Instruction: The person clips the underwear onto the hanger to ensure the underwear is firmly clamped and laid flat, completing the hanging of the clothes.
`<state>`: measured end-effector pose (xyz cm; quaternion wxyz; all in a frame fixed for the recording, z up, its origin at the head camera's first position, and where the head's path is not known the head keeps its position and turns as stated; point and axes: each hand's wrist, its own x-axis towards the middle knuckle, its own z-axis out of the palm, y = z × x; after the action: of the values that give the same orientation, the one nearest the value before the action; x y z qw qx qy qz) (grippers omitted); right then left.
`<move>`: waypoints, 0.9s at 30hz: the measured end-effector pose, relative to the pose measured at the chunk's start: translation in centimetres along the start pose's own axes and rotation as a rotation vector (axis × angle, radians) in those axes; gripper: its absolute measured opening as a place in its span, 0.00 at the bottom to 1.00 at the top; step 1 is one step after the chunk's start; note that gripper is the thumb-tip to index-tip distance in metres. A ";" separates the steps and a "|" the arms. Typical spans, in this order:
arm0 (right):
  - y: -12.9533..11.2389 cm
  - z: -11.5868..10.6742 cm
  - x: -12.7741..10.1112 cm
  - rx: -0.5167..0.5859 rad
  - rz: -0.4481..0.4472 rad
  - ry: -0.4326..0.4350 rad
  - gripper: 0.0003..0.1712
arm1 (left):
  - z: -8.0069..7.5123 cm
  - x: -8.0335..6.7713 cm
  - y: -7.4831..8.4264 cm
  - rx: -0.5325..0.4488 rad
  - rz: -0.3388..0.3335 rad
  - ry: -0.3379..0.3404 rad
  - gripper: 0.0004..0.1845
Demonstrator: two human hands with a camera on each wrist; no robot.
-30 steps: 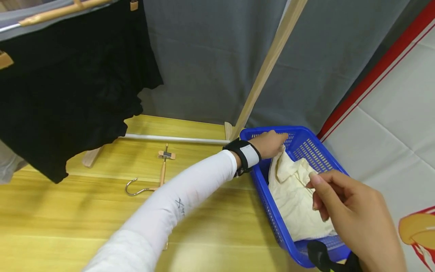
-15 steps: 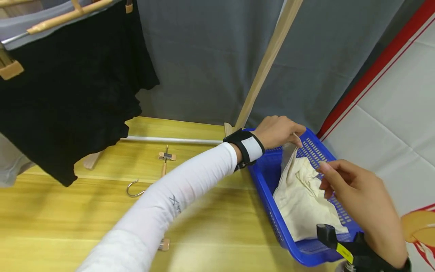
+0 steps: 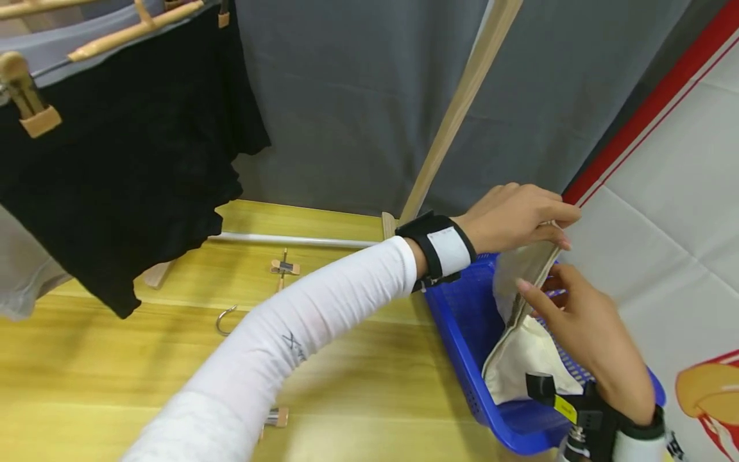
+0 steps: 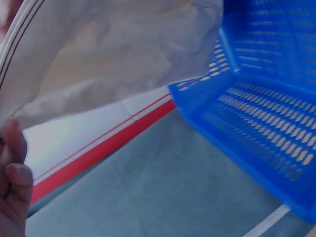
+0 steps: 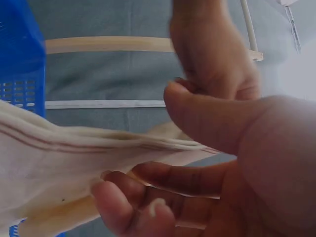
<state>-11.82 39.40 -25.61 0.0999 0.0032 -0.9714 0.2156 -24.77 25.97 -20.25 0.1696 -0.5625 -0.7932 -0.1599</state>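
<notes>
A cream cloth with a stitched double seam along its edge [image 3: 528, 359] is partly raised out of the blue plastic basket [image 3: 456, 333]. At its top corner my left hand [image 3: 519, 215] pinches the edge between thumb and fingers. In the left wrist view the cloth [image 4: 123, 59] hangs in front of the basket's slotted wall. My right hand [image 3: 594, 333] is just below, over the basket. The right wrist view has the cloth's edge [image 5: 98, 140] between the parted thumb and fingers of my right hand [image 5: 276, 163], with no grip visible.
Black shorts-like cloth [image 3: 133, 154] hangs from a wooden clip hanger [image 3: 138, 32] at upper left. Another hanger lies on the wooden surface, its hook [image 3: 225, 319] showing, mostly covered by my left sleeve. A slanting wooden pole [image 3: 462, 106] rises behind the basket.
My left hand has lifted the cloth's corner up and to the right, from inside the basket to above its far rim. My right hand has come close to the cloth's edge.
</notes>
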 end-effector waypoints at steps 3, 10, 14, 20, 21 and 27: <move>0.1 0.1 0.2 -0.037 -0.029 0.008 0.30 | -0.7 0.4 0.5 0.008 0.003 0.001 0.18; -0.2 0.0 0.0 -0.056 -0.079 0.130 0.14 | -2.6 0.1 0.2 0.014 -0.052 0.136 0.13; -0.3 -0.3 -0.4 -0.073 -0.068 0.185 0.13 | -3.8 -0.5 -0.7 0.015 -0.097 0.225 0.15; -0.6 -0.7 -0.9 -0.087 -0.085 0.193 0.13 | -4.8 -2.3 -1.9 0.018 -0.131 0.380 0.16; -0.7 -0.8 -0.9 -0.091 -0.090 0.187 0.13 | -4.9 -2.6 -2.2 0.022 -0.121 0.417 0.15; -0.8 -1.1 -1.4 -0.114 -0.133 0.188 0.11 | -6.0 -4.2 -3.3 0.052 -0.067 0.666 0.13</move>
<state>-10.20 39.05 -24.60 0.2049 0.0418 -0.9659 0.1524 -26.10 18.74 -16.96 0.4285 -0.4486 -0.7161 -0.3200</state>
